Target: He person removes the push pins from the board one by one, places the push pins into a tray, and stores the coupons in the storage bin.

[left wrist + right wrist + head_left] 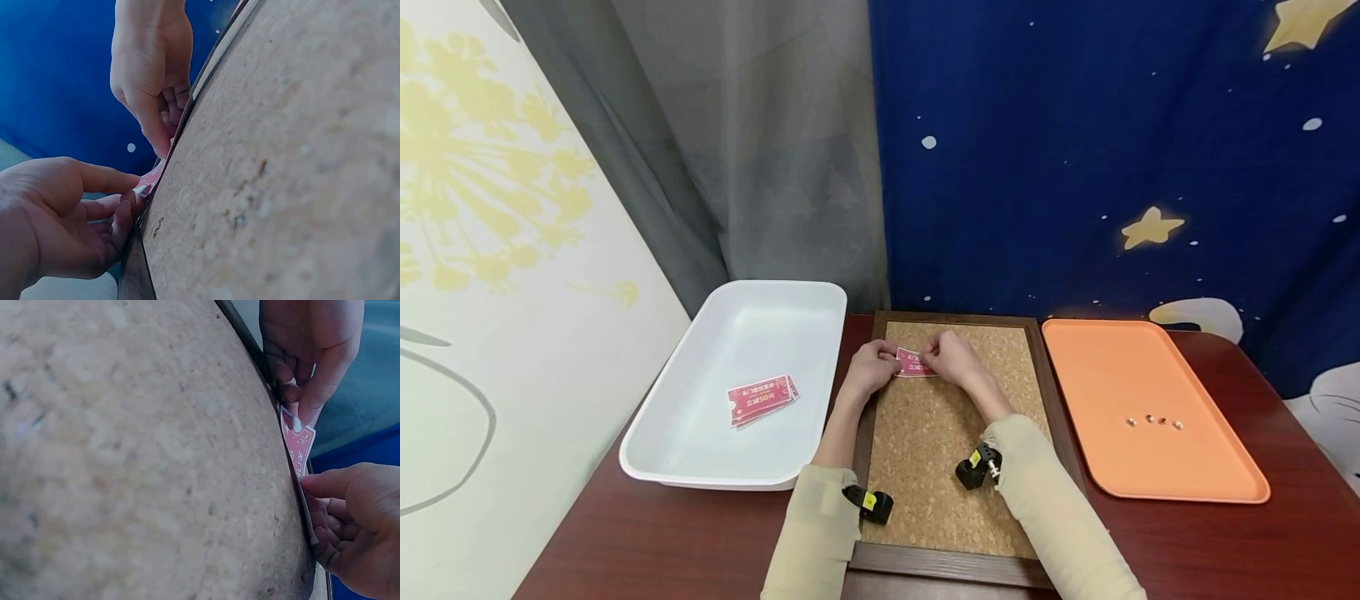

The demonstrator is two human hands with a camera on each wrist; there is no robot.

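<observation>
Near the top of a framed corkboard (pixel 951 433) is a red coupon with white Chinese print (pixel 910 364). My left hand (pixel 872 367) pinches the coupon's left end between thumb and finger. At its right end my right hand (pixel 957 360) holds it, thumb on the printed face, covering part of the print. The right wrist view shows the coupon (pixel 301 447) slightly bent between both hands, close over the cork. From the left wrist, only a small strip of the coupon (pixel 152 178) appears between the fingertips.
A white plastic bin (pixel 700 450) stands left of the board, with a small pile of matching red coupons (pixel 762 400) inside. To the right, an orange tray (pixel 1150 358) bears several small shiny pins (pixel 1162 421). All rest on a dark red table (pixel 647 542) before blue and grey curtains.
</observation>
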